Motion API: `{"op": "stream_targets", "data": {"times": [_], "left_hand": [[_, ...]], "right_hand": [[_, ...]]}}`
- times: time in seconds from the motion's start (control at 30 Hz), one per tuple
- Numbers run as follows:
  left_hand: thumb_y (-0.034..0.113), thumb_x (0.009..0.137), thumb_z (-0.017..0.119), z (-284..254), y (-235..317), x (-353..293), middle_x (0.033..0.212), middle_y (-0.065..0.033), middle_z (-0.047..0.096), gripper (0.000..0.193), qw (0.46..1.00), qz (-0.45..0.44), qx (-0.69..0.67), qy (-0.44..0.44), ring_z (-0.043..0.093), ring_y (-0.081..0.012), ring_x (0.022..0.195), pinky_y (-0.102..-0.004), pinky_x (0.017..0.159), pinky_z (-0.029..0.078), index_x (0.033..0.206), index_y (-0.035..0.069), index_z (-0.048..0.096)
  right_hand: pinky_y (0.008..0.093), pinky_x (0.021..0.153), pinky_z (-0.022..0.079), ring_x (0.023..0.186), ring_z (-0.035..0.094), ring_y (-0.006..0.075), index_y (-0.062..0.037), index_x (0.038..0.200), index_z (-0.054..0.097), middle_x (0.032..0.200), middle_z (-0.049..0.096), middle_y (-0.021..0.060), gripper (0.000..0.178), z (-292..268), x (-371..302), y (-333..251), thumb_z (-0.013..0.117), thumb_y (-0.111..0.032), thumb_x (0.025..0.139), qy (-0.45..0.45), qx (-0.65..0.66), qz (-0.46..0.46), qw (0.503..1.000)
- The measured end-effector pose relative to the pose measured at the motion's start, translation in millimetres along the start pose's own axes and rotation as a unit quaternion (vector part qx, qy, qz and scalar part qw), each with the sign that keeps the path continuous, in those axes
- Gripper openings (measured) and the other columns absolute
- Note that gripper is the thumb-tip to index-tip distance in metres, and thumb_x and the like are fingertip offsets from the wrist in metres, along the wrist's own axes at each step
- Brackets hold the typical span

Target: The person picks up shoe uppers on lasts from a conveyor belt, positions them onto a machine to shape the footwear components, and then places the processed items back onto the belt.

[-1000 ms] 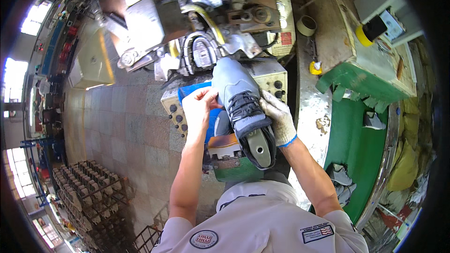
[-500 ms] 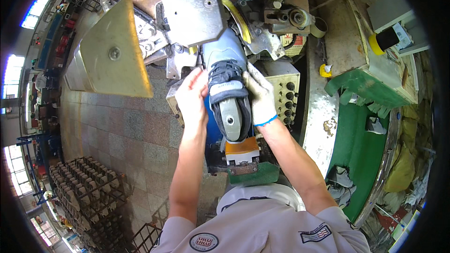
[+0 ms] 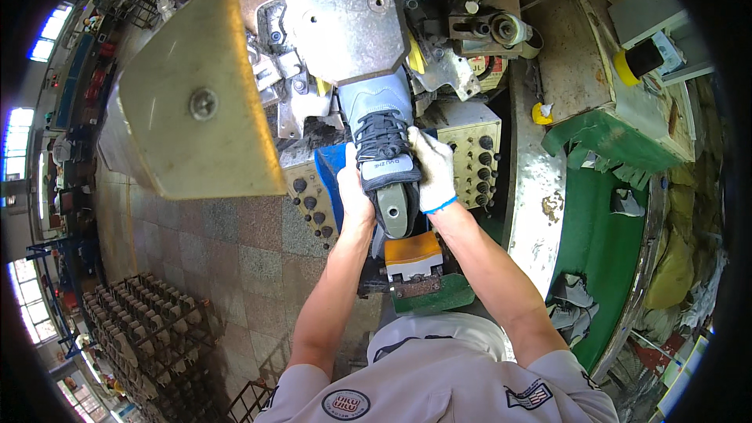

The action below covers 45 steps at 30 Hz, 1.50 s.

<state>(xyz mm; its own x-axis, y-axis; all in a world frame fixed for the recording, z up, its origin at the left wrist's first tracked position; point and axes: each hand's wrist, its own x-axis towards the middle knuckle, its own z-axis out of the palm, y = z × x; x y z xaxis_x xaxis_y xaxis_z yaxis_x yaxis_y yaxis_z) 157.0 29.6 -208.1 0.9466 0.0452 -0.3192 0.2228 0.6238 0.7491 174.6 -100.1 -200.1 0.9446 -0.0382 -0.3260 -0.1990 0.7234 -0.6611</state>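
A grey-blue sneaker (image 3: pixel 384 94) with dark laces sits toe-away in front of me on a machine. A grey shoe last (image 3: pixel 392 207) with a round hole fills its heel opening. My bare left hand (image 3: pixel 354 196) is closed against the shoe's left side, its fingertips partly hidden. On the opposite side my right hand (image 3: pixel 435 171), in a white glove with a blue cuff, grips the shoe near the tongue. The toe disappears under a silver metal plate (image 3: pixel 337 23) of the machine. Just below the heel is an orange pad (image 3: pixel 413 248) on a metal bracket.
A large pale panel (image 3: pixel 196 102) juts out at the left. Boxes with black knobs flank the shoe, one being the right control box (image 3: pixel 470 157). Further right lies a green-lined trough (image 3: pixel 603 243) with shoe pieces. A loaded rack (image 3: pixel 149 325) stands lower left.
My left hand has moved right and closed onto the shoe's side. In the view, the silver plate and pale panel now sit lower and further right, covering more of the toe.
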Motion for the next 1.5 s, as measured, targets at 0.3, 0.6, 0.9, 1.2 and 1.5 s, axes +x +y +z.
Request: {"op": "stream_targets", "data": {"times": [0.3,0.6,0.9,1.2,1.5], "left_hand": [[0.042,0.108,0.040,-29.2,-9.7,5.5,0.093,-0.0045,0.069,0.054,0.972,0.103,0.208,0.028,0.059,-0.0121,0.082,-0.0286,0.076,0.049,0.107,-0.004,0.069],[0.032,0.083,0.072,-182.9,-180.8,-133.8,0.144,-0.0312,0.045,0.089,0.758,0.010,0.651,-0.028,0.046,-0.0448,0.133,-0.0492,0.110,0.039,0.148,-0.008,0.028],[0.021,0.066,0.083,-168.8,-165.9,-100.7,0.105,-0.0282,0.068,0.071,0.849,0.044,0.522,0.070,0.064,-0.0462,0.101,-0.0502,0.086,0.052,0.129,0.001,0.055],[0.021,0.066,0.086,-67.0,60.5,-224.2,0.094,-0.0189,0.073,0.061,0.732,0.093,0.636,0.225,0.071,-0.0352,0.088,-0.0418,0.080,0.054,0.122,0.009,0.064],[0.018,0.075,0.080,142.8,76.9,-254.5,0.121,-0.0210,0.064,0.060,0.643,0.303,0.698,-0.088,0.067,-0.0360,0.104,-0.0410,0.088,0.053,0.126,-0.002,0.058]], "right_hand": [[0.0267,0.075,0.050,0.088,0.062,0.0092,-0.0003,0.111,0.072,0.100,0.071,0.0026,0.028,-6.7,-1.0,0.6,0.061,-0.024,0.101,0.001,-0.096,-0.019,0.995],[0.0402,0.088,0.061,0.117,0.064,0.0328,0.0112,0.139,0.044,0.137,0.055,0.0245,0.042,-124.6,-134.4,-98.2,0.040,-0.010,0.103,0.063,-0.149,-0.122,0.979],[0.0413,0.086,0.060,0.116,0.063,0.0381,0.0135,0.140,0.039,0.133,0.056,0.0282,0.045,-117.9,-151.6,-111.3,0.043,-0.013,0.104,0.055,-0.266,-0.068,0.960],[0.0376,0.093,0.057,0.116,0.064,0.0342,0.0137,0.142,0.037,0.135,0.055,0.0273,0.058,-46.7,-196.5,-114.3,0.058,-0.015,0.096,-0.027,-0.242,0.005,0.970],[0.0309,0.086,0.051,0.095,0.065,0.0206,0.0030,0.122,0.058,0.108,0.068,0.0098,0.049,-8.7,-186.3,-144.4,0.064,-0.034,0.090,-0.074,-0.058,-0.040,0.995]]}}
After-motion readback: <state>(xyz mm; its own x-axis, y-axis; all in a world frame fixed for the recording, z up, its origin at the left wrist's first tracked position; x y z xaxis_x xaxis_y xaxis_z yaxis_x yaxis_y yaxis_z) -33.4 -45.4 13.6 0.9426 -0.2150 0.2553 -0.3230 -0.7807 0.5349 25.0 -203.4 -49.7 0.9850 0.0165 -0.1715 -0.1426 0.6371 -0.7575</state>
